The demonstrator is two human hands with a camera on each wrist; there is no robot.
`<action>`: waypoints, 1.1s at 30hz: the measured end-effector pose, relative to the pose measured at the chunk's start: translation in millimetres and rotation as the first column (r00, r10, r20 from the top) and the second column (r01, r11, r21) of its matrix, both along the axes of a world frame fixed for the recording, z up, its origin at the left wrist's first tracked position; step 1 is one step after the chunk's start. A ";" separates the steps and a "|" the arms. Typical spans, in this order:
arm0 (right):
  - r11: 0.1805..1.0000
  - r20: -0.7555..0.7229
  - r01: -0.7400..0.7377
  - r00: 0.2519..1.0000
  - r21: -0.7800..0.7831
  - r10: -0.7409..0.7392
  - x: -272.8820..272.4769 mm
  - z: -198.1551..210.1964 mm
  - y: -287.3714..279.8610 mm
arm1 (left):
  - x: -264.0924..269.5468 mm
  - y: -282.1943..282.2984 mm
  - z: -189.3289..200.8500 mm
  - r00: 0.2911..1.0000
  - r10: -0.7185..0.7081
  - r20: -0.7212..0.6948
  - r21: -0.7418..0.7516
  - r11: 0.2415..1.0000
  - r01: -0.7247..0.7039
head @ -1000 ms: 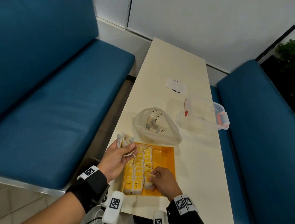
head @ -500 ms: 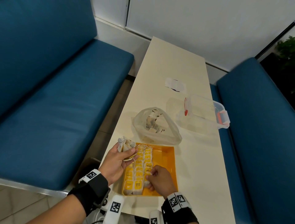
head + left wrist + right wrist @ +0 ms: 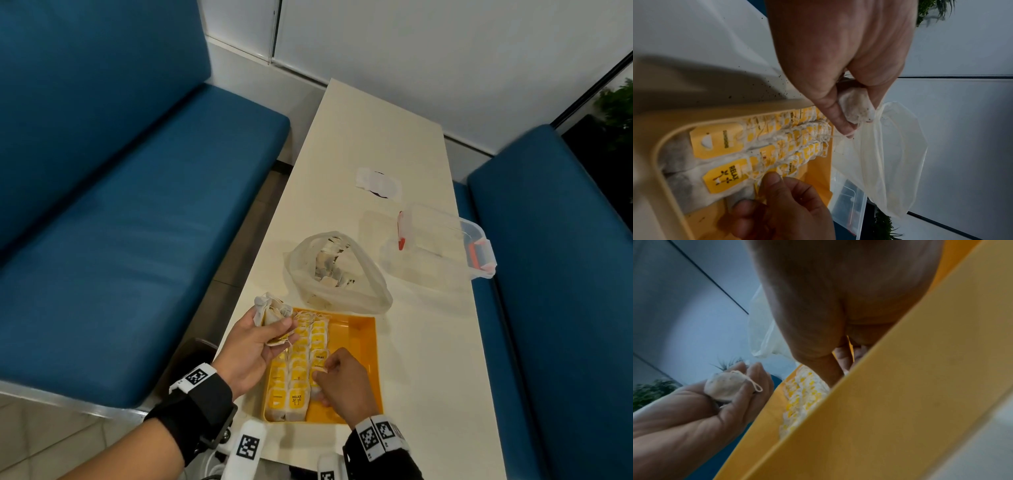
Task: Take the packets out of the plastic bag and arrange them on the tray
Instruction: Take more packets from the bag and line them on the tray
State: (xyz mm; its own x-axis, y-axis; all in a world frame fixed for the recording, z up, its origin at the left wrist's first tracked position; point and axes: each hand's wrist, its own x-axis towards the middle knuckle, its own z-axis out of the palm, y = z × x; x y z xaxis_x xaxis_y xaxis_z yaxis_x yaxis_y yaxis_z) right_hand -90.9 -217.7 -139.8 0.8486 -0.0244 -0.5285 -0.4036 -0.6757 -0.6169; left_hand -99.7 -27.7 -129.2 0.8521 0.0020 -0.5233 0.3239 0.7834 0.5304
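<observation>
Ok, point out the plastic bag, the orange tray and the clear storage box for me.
plastic bag point(image 3: 368, 274): head view, on its translucent right side wall.
orange tray point(image 3: 359, 337): head view, on the bare floor right of the packets.
clear storage box point(image 3: 442, 240): head view, on its see-through top.

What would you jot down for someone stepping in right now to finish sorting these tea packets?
Left hand: holds a bunch of packets above the tray's left edge.
Right hand: fingers pinch a packet in the third row.
Orange tray: two full rows of packets at its left, a third begun; the right part is bare.
Plastic bag: open behind the tray, with more packets inside.
Left to do: place the held bunch, empty the bag, fill the tray's right part.
</observation>
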 end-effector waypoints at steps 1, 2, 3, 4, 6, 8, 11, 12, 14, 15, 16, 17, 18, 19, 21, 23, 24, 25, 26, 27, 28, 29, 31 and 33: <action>0.999 0.078 -0.031 0.996 -0.028 0.033 -0.3 5.4 1.0 | 0.2 -0.4 1.6 1.000 0.003 0.007 0.000 1.000 -0.003; 0.998 0.155 -0.057 0.986 -0.006 0.057 -0.8 12.1 2.4 | 0.5 -1.0 3.3 1.000 0.007 0.014 0.001 1.000 -0.007; 0.994 0.213 -0.082 0.975 0.067 0.066 -1.4 21.1 5.5 | 1.0 -1.6 5.0 1.000 0.009 0.020 0.005 1.000 -0.010; 0.978 0.250 -0.110 0.966 0.175 0.064 -2.3 31.3 9.7 | 1.6 -2.2 6.2 1.000 0.010 0.025 0.010 1.000 -0.010; 0.907 0.269 -0.187 0.959 0.377 0.085 -5.1 52.5 18.6 | 3.0 -4.0 9.6 0.999 0.002 0.038 0.021 1.000 -0.003; 0.848 0.263 -0.242 0.956 0.472 0.127 -5.7 63.6 26.6 | 4.2 -7.1 14.7 0.999 -0.014 0.052 0.032 0.999 0.012; 0.826 0.229 -0.225 0.966 0.518 0.120 -3.7 63.0 34.1 | 5.4 -11.1 21.5 0.999 -0.016 0.051 0.047 0.999 0.013; 0.825 0.216 -0.198 0.972 0.529 0.094 -2.9 62.2 35.2 | 5.5 -11.1 22.3 0.999 -0.014 0.048 0.051 0.999 0.012; 0.818 0.197 -0.151 0.979 0.555 0.047 -2.4 62.5 36.0 | 5.3 -10.1 21.9 0.999 -0.016 0.043 0.053 0.999 0.013; 0.815 0.185 -0.130 0.982 0.565 0.028 -2.4 62.3 36.1 | 5.0 -9.6 21.3 0.999 -0.016 0.041 0.048 0.999 0.014; 0.816 0.173 -0.110 0.985 0.568 0.012 -2.5 61.8 36.2 | 4.7 -9.6 20.6 0.999 -0.015 0.039 0.041 0.999 0.013; 0.820 0.167 -0.095 0.986 0.565 -0.001 -2.5 60.8 35.9 | 4.0 -9.9 19.9 0.999 -0.011 0.041 0.031 0.999 0.010; 0.826 0.166 -0.083 0.986 0.558 -0.013 -2.7 59.5 35.6 | 3.7 -10.7 19.2 0.999 -0.006 0.045 0.020 1.000 0.005; 0.834 0.167 -0.067 0.985 0.547 -0.030 -2.1 58.3 35.4 | 3.0 -11.2 18.9 0.999 -0.001 0.052 0.011 1.000 0.000; 0.854 0.175 -0.031 0.982 0.520 -0.070 -0.8 55.8 34.1 | 2.0 -12.3 19.7 0.998 -0.005 0.057 0.012 1.000 0.004; 0.873 0.193 -0.008 0.976 0.487 -0.099 0.0 53.7 32.0 | 1.8 -12.9 19.9 0.998 -0.012 0.058 0.011 1.000 0.012; 0.882 0.203 -0.002 0.973 0.472 -0.107 1.0 53.3 30.8 | 1.9 -13.1 19.8 0.998 -0.009 0.060 0.002 1.000 0.009; 0.889 0.211 -0.001 0.972 0.458 -0.107 2.0 53.0 29.3 | 1.9 -13.1 19.7 0.998 -0.004 0.060 -0.007 1.000 0.004; 0.896 0.221 -0.009 0.970 0.443 -0.099 2.8 52.8 27.5 | 1.8 -13.1 19.7 0.998 0.001 0.059 -0.011 1.000 0.000; 0.908 0.240 -0.026 0.967 0.418 -0.083 4.0 53.8 25.1 | 1.7 -12.6 19.0 0.998 0.004 0.055 -0.007 1.000 -0.003; 0.927 0.275 -0.050 0.960 0.373 -0.059 5.6 54.5 22.1 | 1.6 -11.7 18.3 0.999 0.007 0.049 0.001 1.000 -0.007; 0.944 0.323 -0.082 0.946 0.319 -0.026 7.4 55.7 17.8 | 1.3 -9.9 17.1 0.999 0.014 0.043 0.007 1.000 -0.014; 0.959 0.375 -0.162 0.925 0.234 0.065 10.2 59.4 8.8 | 0.8 -5.7 14.7 0.998 0.044 0.035 -0.004 0.999 -0.044; 0.961 0.332 -0.228 0.929 0.156 0.167 13.0 60.2 2.1 | 0.0 -1.1 13.0 0.997 0.061 0.037 -0.009 0.998 -0.060</action>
